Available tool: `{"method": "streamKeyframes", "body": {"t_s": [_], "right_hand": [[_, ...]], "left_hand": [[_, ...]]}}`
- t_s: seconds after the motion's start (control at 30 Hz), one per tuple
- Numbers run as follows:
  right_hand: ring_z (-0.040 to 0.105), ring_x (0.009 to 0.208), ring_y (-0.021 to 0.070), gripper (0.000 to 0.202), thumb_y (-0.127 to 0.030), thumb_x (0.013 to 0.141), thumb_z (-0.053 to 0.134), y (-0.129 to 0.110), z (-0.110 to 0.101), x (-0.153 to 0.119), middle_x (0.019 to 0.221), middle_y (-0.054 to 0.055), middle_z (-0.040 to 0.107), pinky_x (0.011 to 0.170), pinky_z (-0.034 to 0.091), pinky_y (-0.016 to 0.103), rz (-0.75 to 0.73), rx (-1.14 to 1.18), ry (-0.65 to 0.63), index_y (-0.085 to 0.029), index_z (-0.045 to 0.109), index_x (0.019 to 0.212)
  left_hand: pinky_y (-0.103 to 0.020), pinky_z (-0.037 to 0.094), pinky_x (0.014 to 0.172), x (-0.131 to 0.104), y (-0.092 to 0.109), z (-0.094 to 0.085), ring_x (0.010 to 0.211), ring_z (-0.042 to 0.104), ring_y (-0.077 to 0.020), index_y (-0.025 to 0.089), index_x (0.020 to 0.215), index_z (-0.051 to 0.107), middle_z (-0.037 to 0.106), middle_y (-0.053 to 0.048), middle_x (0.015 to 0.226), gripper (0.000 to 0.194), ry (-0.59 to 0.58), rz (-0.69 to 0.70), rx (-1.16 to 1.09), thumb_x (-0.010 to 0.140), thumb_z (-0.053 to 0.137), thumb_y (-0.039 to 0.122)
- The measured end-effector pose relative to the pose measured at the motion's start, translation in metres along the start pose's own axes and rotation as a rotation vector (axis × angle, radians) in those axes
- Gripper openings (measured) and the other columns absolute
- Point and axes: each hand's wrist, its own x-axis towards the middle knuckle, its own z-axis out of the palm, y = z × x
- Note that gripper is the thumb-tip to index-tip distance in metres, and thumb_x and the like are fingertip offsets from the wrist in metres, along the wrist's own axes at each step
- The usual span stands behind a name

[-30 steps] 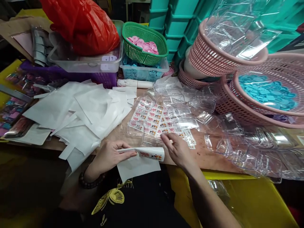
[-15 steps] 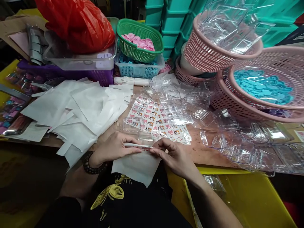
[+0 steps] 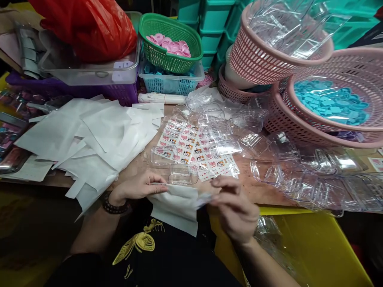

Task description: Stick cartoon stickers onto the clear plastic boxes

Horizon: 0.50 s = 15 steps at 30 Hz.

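Observation:
My left hand pinches the upper left edge of a white backing sheet, which hangs over my lap. At the sheet's right edge, my right hand grips a small, smeared, see-through piece that looks like a sticker; motion blurs its detail. Just beyond my hands, a clear plastic case lies on the table. Printed sticker sheets with cat pictures are spread behind it, partly under more clear plastic cases.
Loose white papers are heaped at the left, overhanging the table edge. Clear plastic pieces crowd the right side. Pink baskets, a green basket of pink pieces, and a red bag stand at the back.
My right hand has moved right, away from my left, drawing the small piece to the sheet's right edge. The sheet has opened out from its bent, edge-on position.

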Motion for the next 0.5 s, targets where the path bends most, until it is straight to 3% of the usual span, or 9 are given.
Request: {"method": "streamKeyframes", "body": {"t_s": [0.07, 0.13, 0.3, 0.4, 0.5], "right_hand": [[0.067, 0.091, 0.0189, 0.008, -0.028, 0.088, 0.072, 0.003, 0.002, 0.008, 0.094, 0.003, 0.070, 0.081, 0.057, 0.037, 0.255, 0.183, 0.119, -0.034, 0.077, 0.090], [0.067, 0.086, 0.0182, 0.008, -0.035, 0.081, 0.079, 0.008, 0.005, 0.022, 0.090, 0.002, 0.071, 0.078, 0.057, 0.035, 0.464, 0.238, 0.128, -0.029, 0.076, 0.086], [0.057, 0.059, 0.0113, 0.033, -0.045, 0.067, 0.086, 0.015, 0.016, 0.056, 0.070, -0.001, 0.065, 0.054, 0.046, 0.026, 0.839, 0.242, -0.135, -0.021, 0.066, 0.078], [0.044, 0.044, 0.0072, 0.038, -0.048, 0.065, 0.085, 0.020, 0.021, 0.070, 0.056, -0.005, 0.056, 0.042, 0.031, 0.023, 1.001, 0.265, -0.309, -0.019, 0.061, 0.074], [0.034, 0.039, 0.0051, 0.038, -0.044, 0.062, 0.086, 0.027, 0.025, 0.078, 0.048, -0.007, 0.048, 0.039, 0.020, 0.022, 1.166, 0.279, -0.396, -0.020, 0.058, 0.069]], "left_hand": [[-0.025, 0.052, 0.067, -0.010, 0.003, 0.007, 0.073, 0.066, -0.0147, 0.017, 0.092, 0.078, 0.075, -0.004, 0.082, 0.025, 0.165, 0.116, 0.227, 0.094, 0.063, 0.037], [-0.032, 0.055, 0.082, -0.018, 0.008, 0.017, 0.090, 0.068, -0.0188, 0.020, 0.092, 0.078, 0.073, -0.007, 0.097, 0.018, 0.309, 0.281, 0.435, 0.094, 0.063, 0.030], [-0.047, 0.047, 0.111, -0.017, 0.003, 0.043, 0.135, 0.053, -0.0278, 0.021, 0.093, 0.076, 0.063, -0.009, 0.138, 0.015, 0.458, 0.523, 0.689, 0.094, 0.061, 0.019], [-0.049, 0.046, 0.114, -0.010, -0.010, 0.052, 0.139, 0.050, -0.0289, 0.019, 0.095, 0.074, 0.065, -0.009, 0.138, 0.014, 0.486, 0.582, 0.753, 0.095, 0.060, 0.016], [-0.051, 0.048, 0.113, -0.005, -0.021, 0.056, 0.139, 0.051, -0.0300, 0.018, 0.097, 0.073, 0.065, -0.009, 0.138, 0.013, 0.495, 0.588, 0.791, 0.094, 0.061, 0.015]]}}
